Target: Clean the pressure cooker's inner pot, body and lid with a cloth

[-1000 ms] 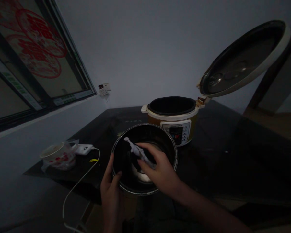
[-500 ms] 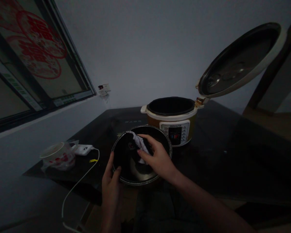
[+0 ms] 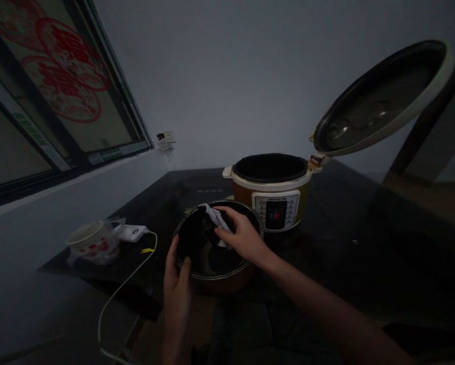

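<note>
A dark round inner pot [image 3: 223, 278] with a shiny rim is held over the near side of the table, its mouth tilted toward me. My left hand [image 3: 179, 268] grips its left rim, thumb inside and fingers around the outside. In my right hand [image 3: 240, 234] is a crumpled black-and-white cloth [image 3: 217, 219], pressed inside the pot near its far wall. Just behind the pot stands a white and gold electric pressure cooker [image 3: 275, 195], its hollow dark inside. The cooker's lid [image 3: 383, 101] is swung up to the right on its hinge.
On the left of the black table [image 3: 345, 243], a bowl in a plastic bag [image 3: 94, 241] sits beside a white charger-like block [image 3: 132, 232]. Its white cable [image 3: 123, 289] hangs off the front edge. A wall socket [image 3: 165, 139] and a window [image 3: 64, 91] are behind.
The inner pot has tipped a little more upright, so its outer side now shows below the rim. My right hand with the cloth has shifted slightly up and left inside it.
</note>
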`<state>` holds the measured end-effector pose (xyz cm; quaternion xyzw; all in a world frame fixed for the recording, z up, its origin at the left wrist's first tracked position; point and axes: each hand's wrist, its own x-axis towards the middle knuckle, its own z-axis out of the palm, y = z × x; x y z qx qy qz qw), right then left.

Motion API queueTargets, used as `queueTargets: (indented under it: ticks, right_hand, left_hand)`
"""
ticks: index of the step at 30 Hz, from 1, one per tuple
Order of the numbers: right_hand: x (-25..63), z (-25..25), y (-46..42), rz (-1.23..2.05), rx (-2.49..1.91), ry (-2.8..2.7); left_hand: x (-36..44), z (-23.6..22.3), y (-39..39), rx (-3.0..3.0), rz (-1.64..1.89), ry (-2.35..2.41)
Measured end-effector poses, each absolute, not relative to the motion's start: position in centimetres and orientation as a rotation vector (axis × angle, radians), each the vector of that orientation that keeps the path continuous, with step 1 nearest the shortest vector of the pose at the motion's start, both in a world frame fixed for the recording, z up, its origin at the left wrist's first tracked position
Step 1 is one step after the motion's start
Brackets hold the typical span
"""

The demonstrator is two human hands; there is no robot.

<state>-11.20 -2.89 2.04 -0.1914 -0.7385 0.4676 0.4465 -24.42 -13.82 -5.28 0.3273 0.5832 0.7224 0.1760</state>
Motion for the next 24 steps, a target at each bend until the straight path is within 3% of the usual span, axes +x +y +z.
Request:
queueTargets:
  ticks: [8,11,16,21,24]
  right_hand:
    - [-11.1,2.5,-3.9,1.077,-0.532,-1.786]
    - [-11.3,2.9,-5.9,0.895,-0.446,-1.848]
    - [-11.7,3.3,-9.1,0.604,-0.116,-2.18]
    - [-11.1,4.3,-9.1,0.806,-0.031,-2.346]
    - [-10.7,4.4,-8.5,0.775,-0.218,-2.352]
  left_hand:
    - [-22.2,-2.2,-15.3,1.148,2.093,2.074]
    - [-21.1,-1.1,-16.5,1.21,2.095,1.946]
    - [-21.4,-1.1,-16.9,0.754,2.104,1.908]
    - [-22.6,-1.8,-16.3,0.328,2.334,1.556]
    - [-23.6,-1.9,-16.4,0.289,2.366,1.473]
